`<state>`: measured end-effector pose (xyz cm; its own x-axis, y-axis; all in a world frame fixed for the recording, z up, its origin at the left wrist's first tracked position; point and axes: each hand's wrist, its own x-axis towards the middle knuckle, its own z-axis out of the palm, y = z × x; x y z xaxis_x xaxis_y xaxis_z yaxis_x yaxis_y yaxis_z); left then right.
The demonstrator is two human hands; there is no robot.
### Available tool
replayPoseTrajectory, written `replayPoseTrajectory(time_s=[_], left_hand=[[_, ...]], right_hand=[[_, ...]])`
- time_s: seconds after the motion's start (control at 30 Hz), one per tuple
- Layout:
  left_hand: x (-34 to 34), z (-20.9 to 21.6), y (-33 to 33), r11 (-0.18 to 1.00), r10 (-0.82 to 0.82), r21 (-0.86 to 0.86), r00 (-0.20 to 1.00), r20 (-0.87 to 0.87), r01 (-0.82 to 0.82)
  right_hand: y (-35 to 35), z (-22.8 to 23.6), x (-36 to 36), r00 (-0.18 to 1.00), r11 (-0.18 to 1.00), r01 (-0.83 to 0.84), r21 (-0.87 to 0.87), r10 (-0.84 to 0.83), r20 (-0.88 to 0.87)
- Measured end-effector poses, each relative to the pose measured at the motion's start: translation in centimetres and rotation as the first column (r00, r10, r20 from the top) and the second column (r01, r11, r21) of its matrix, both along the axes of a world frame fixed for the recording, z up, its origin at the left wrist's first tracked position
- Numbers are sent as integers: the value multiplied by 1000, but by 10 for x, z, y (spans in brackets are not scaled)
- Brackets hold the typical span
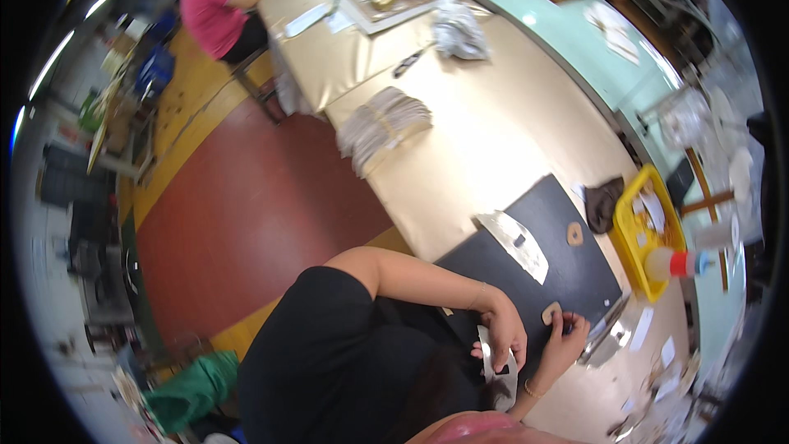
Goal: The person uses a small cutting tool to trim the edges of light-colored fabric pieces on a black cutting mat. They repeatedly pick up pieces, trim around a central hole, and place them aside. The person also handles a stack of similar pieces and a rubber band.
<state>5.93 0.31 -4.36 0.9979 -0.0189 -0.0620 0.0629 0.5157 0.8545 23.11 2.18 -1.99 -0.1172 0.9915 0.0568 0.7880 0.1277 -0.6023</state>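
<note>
The left hand (503,330) pinned a silvery sheet (498,366); right hand (565,337) fingers pinched 1 tan cutout (551,312) (another (574,234) lay finished on the black mat (575,275)), so more remained.

Small tan leather piece (551,313) and silvery cut sheet (498,364), both flat on a black mat (575,271).

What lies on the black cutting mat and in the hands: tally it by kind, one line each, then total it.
Small tan leather cutouts: 2, one lying on the black cutting mat at, one at the right hand at
Pale grey pattern sheets: 2, one on the mat, one under the left hand at
Total: 4
</note>
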Motion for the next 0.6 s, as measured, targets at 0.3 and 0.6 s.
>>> replayPoseTrajectory(time_s=[0.3, 0.6], left_hand=[[6, -9, 1, 992, 29, 118, 998, 51, -35], [4, -3, 0, 991, 30, 131, 999, 38, -35]], right_hand=[[1, -12, 12, 991, 996, -87, -12, 85, -99], [2, -1, 19, 980, 975, -13, -220, -32, -198]])
